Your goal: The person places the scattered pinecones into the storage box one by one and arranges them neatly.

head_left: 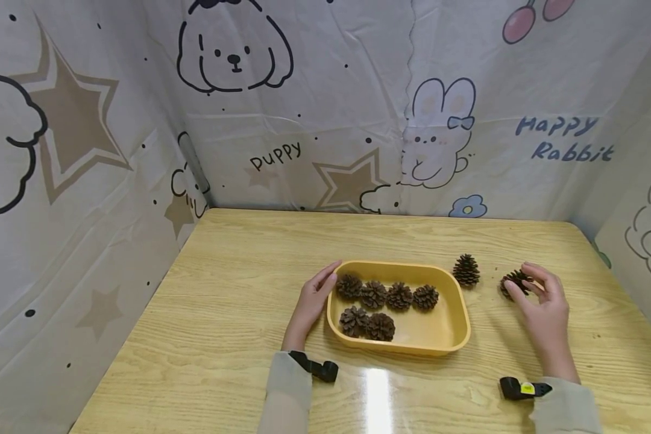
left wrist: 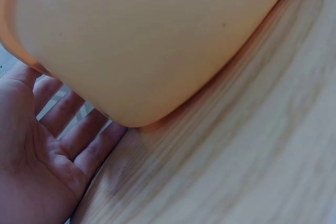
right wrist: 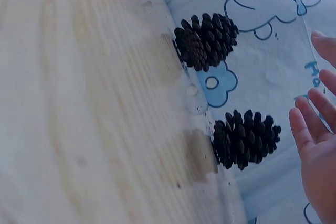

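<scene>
A yellow rectangular tray [head_left: 423, 337] stands on the table with several brown pine cones [head_left: 399, 296] in two rows inside it. My left hand [head_left: 311, 304] rests against the tray's left end, thumb at the rim and fingers extended along the outer wall. The left wrist view shows the palm facing the tray's outer wall [left wrist: 157, 51]. My right hand [head_left: 548, 313] hovers over a pine cone [head_left: 515, 283] on the right, fingers spread. In the right wrist view a gap shows between that pine cone [right wrist: 245, 140] and the fingers [right wrist: 300, 129].
Another pine cone [head_left: 466, 270] stands upright on the wooden table [head_left: 222, 301], just beyond the tray's right end. Patterned cloth [head_left: 304, 120] hangs behind the table and along both sides. A black wrist camera [head_left: 512, 389] sits on the right sleeve.
</scene>
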Motion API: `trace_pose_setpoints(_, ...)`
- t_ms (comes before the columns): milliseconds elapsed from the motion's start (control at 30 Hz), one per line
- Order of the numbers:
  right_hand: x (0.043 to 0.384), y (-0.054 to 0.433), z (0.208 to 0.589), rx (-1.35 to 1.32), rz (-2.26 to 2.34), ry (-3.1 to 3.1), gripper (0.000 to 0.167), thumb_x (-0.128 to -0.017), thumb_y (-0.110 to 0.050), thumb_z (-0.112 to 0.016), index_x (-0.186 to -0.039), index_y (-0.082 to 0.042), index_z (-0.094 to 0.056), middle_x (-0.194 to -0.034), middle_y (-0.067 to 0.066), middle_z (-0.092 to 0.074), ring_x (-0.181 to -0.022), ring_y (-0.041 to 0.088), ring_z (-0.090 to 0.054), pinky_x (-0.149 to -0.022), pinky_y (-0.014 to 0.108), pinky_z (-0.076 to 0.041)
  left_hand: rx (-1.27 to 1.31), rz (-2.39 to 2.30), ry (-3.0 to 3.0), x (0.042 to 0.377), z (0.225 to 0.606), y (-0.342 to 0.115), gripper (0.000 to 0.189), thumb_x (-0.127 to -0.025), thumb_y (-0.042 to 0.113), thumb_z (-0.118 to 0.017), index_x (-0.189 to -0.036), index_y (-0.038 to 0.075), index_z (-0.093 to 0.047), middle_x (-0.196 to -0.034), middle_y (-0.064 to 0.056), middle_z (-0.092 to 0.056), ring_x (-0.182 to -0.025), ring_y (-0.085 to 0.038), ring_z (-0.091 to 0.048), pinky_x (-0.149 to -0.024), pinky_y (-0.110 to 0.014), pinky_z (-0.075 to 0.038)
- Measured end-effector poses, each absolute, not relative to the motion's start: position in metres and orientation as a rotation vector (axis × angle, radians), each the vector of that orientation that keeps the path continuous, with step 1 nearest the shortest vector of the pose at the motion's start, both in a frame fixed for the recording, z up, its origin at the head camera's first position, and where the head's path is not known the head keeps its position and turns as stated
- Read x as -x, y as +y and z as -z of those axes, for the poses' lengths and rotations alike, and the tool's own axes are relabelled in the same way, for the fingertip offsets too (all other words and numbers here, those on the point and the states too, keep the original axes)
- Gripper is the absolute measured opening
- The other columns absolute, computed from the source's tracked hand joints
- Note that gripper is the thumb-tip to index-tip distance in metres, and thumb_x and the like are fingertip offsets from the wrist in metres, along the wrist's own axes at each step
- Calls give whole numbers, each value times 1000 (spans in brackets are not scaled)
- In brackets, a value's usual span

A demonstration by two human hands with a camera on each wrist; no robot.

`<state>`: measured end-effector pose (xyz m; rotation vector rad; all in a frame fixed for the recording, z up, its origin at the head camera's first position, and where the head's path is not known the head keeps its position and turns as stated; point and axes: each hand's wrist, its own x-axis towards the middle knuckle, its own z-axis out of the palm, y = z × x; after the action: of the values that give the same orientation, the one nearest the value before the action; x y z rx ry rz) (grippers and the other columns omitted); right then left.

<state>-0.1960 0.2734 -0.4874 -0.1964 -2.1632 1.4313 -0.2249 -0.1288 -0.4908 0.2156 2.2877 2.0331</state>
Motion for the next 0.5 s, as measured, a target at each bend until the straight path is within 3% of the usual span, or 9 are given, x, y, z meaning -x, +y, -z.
trace_pose_setpoints(500,194,296,496,397,-1417,-2234,50,-93,-19,-67,-140,-15,-50,-123,-25,-42,-114,-6,-47,-89,0,-43,-221,-2015,2300,223,490,-129,41,-104,25,-48,-144,14,-51,-151,-10,-48,-141,-28,-44,-117,-44,-38)
